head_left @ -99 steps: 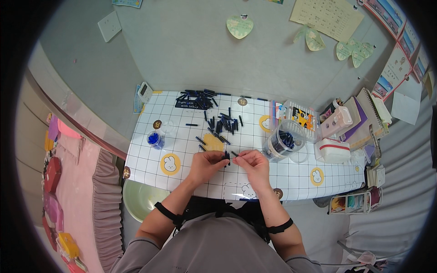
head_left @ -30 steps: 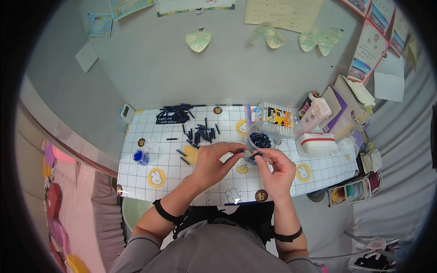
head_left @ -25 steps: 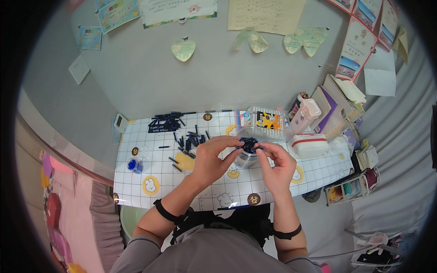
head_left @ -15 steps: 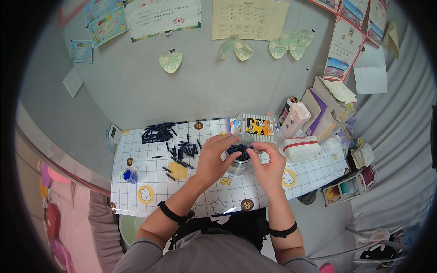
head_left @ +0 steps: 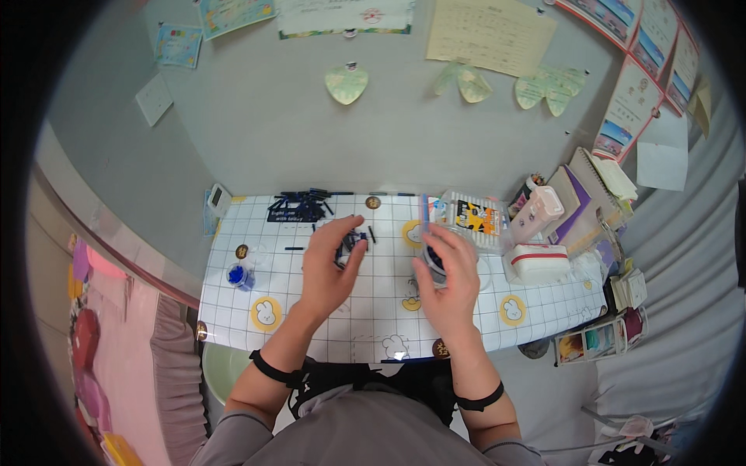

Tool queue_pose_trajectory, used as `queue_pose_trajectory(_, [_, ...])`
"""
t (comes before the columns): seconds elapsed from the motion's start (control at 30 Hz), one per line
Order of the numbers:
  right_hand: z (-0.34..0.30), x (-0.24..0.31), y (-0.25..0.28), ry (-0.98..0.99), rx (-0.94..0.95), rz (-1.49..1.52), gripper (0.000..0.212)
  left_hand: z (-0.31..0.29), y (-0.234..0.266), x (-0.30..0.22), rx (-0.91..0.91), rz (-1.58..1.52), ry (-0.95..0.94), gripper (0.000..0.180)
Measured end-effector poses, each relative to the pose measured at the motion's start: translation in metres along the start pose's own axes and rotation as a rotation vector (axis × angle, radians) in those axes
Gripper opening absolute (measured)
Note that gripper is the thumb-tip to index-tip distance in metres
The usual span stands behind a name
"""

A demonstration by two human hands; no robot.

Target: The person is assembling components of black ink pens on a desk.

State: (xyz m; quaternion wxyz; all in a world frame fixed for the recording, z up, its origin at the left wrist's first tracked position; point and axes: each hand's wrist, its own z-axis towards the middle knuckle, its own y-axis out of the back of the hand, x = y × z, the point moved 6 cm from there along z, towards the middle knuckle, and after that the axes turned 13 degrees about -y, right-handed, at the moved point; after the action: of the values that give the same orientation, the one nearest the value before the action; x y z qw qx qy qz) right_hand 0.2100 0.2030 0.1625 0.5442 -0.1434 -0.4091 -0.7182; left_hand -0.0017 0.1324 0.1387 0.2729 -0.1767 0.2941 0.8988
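Observation:
Over a loose cluster of small dark blue tubes (head_left: 360, 237), which look like pen ink cartridges, my left hand (head_left: 330, 260) is held with curved fingers apart. It partly covers the cluster, and I see nothing gripped in it. My right hand (head_left: 454, 272) is open above a clear round jar (head_left: 435, 266) holding more dark tubes. Its fingers and thumb are spread around the jar's mouth and hide much of it; whether they touch the rim I cannot tell.
A pile of dark tubes (head_left: 305, 203) lies at the back left. A small jar with bright blue pieces (head_left: 240, 277) stands at the left. To the right are a case of pens (head_left: 474, 217), a pink box (head_left: 538, 213), a white pouch (head_left: 540, 262) and upright notebooks (head_left: 579, 190).
Both hands were together at the jar's mouth. My left hand has moved left to the loose tubes, while my right hand stays by the jar. The whole view has shifted.

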Motion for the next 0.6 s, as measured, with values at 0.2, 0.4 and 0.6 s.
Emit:
queue_pose_trajectory(0.2, [-0.025,0.0,-0.088,-0.079,0.386,0.079,0.049,-0.047,0.046,0.049,0.001,0.042,0.13,0.04])
queue_pose_trajectory(0.4, [-0.062,-0.037,-0.175,-0.195,0.702,-0.107,0.067,-0.12,0.042,0.096,0.363,0.331,0.229,0.055])
queue_pose_trajectory(0.6, [-0.085,-0.039,-0.215,0.01,0.694,-0.424,0.07,-0.135,0.031,0.104,0.414,0.276,0.171,0.054])
